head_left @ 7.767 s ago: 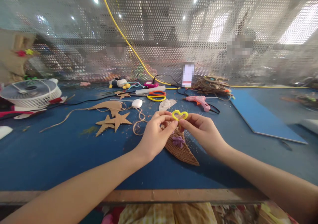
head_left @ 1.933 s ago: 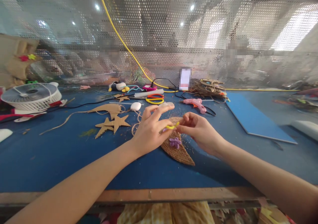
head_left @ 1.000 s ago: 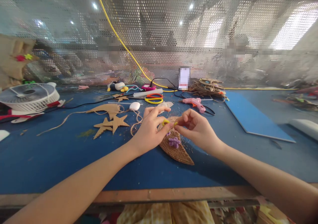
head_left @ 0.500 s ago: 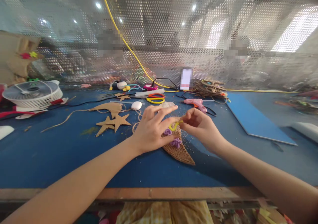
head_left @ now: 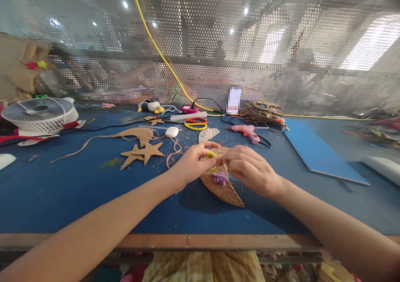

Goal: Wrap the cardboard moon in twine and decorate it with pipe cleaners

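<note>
A woven straw piece shaped like a crescent lies on the blue table in front of me, with a purple flower on it. My left hand and my right hand meet just above its upper end. Both pinch a yellow pipe-cleaner shape between thumbs and fingertips and hold it down against the straw. Most of the yellow shape is hidden by my fingers.
Cardboard stars and twine lie to the left, a white fan at far left. Behind are a pink glue gun, scissors, a white egg shape and a heap of jute pieces. A light blue board lies right. A perforated screen closes the back.
The yellow shape was held up as an open heart earlier; both hands have since lowered it onto the upper end of the straw piece, and my left fingers have closed in around it.
</note>
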{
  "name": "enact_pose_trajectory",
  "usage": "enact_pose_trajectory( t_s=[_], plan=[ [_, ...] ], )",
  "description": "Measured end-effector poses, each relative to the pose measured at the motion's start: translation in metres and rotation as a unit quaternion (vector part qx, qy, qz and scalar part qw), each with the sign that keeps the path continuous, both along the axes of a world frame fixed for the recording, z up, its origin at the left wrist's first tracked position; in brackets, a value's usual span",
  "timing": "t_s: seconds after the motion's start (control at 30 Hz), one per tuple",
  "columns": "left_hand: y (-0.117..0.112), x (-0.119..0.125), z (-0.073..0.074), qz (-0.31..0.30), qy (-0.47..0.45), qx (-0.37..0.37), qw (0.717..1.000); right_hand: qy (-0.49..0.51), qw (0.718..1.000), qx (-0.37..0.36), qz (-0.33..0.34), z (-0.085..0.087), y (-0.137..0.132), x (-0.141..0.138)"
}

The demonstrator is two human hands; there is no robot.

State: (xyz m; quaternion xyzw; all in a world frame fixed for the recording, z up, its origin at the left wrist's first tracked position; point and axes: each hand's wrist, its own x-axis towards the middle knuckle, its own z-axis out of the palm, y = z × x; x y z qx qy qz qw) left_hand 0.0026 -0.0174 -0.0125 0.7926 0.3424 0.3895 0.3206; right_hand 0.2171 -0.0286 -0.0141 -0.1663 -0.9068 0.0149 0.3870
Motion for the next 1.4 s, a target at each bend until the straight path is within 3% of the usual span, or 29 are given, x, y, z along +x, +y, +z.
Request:
enact_pose_trajectory(
  t_s=[0.07,0.13,0.27,0.47,0.57,0.77,1.0,1.2,1.4],
  plan=[
    [0.000,0.001,0.001,-0.048,-0.062,-0.115,0.990,-0.001,0.999,0.039,0.012,0.001,0.001,0.002],
    [-0.001,0.002,0.004,-0.037,-0.098,-0.169,0.980,0.053,0.997,0.036,-0.030,0.001,0.001,-0.001],
    [-0.002,0.003,0.008,0.017,-0.106,-0.166,0.980,0.148,0.982,-0.001,-0.113,-0.004,-0.002,-0.010],
    [-0.002,0.005,0.007,0.026,-0.128,-0.228,0.965,0.161,0.978,-0.061,-0.118,-0.008,-0.003,-0.013],
    [-0.002,0.006,0.005,0.029,-0.129,-0.244,0.961,0.154,0.983,-0.018,-0.095,-0.007,-0.002,-0.010],
    [0.000,0.007,0.000,0.027,-0.098,-0.234,0.967,0.016,0.995,0.095,-0.026,-0.004,0.006,-0.002],
    [-0.002,0.008,-0.001,0.011,-0.158,-0.267,0.951,-0.060,0.980,0.183,-0.041,0.004,0.003,-0.003],
    [-0.003,0.010,-0.003,0.027,-0.173,-0.275,0.945,-0.074,0.975,0.202,-0.052,0.011,-0.004,-0.009],
    [-0.007,0.009,-0.001,0.027,-0.180,-0.290,0.940,-0.055,0.987,0.148,-0.015,0.008,0.000,-0.004]
  ],
)
